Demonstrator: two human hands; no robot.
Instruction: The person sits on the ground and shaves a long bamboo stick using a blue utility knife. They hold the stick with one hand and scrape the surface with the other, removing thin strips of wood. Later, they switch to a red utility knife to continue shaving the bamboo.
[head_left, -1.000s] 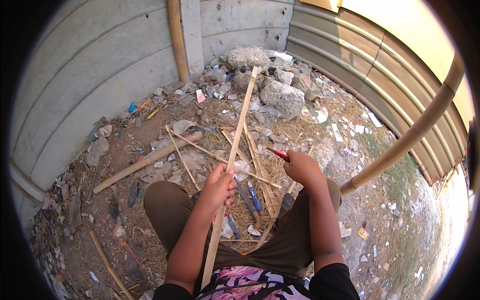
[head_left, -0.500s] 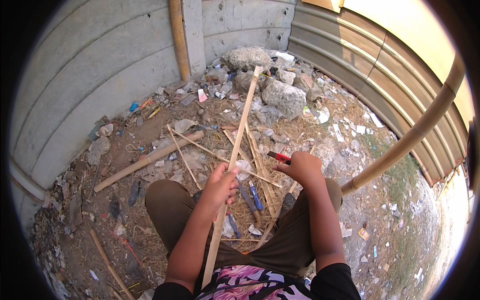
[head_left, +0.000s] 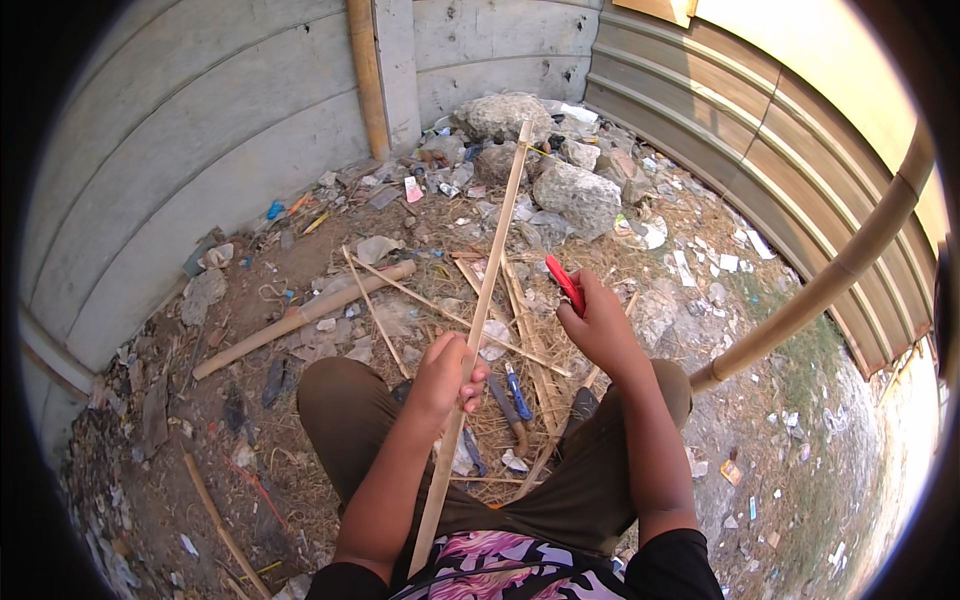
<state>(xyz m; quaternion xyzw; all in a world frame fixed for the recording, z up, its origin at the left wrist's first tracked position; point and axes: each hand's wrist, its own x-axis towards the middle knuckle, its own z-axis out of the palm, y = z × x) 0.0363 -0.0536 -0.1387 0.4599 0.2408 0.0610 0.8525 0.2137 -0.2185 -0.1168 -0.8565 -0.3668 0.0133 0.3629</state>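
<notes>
My left hand [head_left: 445, 385] is closed around a long, flat bamboo strip [head_left: 505, 215], which slants up from my lap toward the rocks. In my right hand [head_left: 600, 325] is a red utility knife [head_left: 564, 283], its end tilted up and to the left, apart from the strip; I cannot make out its blade. Between my knees lie a tool with a dark blade and a brown handle [head_left: 517, 432] and a blue-handled tool [head_left: 518, 395]. Split bamboo pieces [head_left: 530, 345] rest on the straw-covered ground just beyond them.
A round bamboo pole [head_left: 300, 322] lies at left, and a thicker one [head_left: 830, 280] slants up at right. Several rocks [head_left: 578, 198] fill the far corner, between a concrete wall [head_left: 220, 130] and a corrugated sheet fence [head_left: 740, 150]. Litter is scattered over the soil.
My right hand has turned and risen slightly, so the knife that pointed left now points more upward. My left hand keeps its hold on the strip. The view has shifted a little.
</notes>
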